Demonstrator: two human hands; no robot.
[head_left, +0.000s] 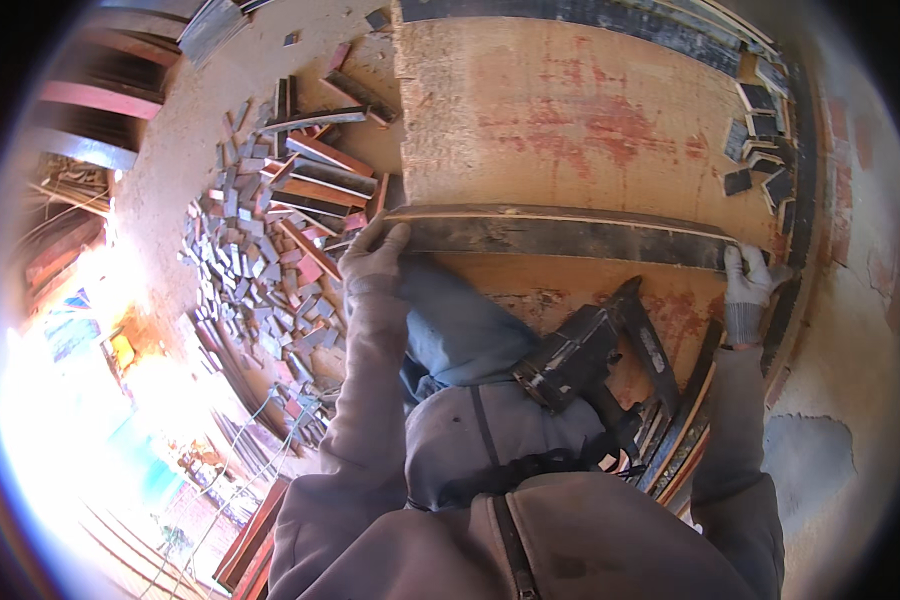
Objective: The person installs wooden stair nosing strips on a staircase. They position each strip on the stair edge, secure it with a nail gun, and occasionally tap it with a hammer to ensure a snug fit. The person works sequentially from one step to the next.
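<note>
A long dark wooden strip (560, 238) lies crosswise in front of me, its upper edge pale. My left hand (375, 252), in a light glove, is closed round its left end. My gloved right hand (747, 275) grips the right end with thumb and fingers. Beneath and beyond the strip is a plywood sheet (450, 120) with red stains. On the near part of the sheet, beside my leg, sits a black nail gun (580, 350); neither hand touches it.
Many small cut wood blocks (235, 250) and longer offcuts (320, 180) litter the floor at left. Several short dark pieces (762, 125) lie at the sheet's right edge, by a wall (870, 250). More strips (685, 430) are stacked near my right arm. A dark strip (580, 12) runs along the far edge.
</note>
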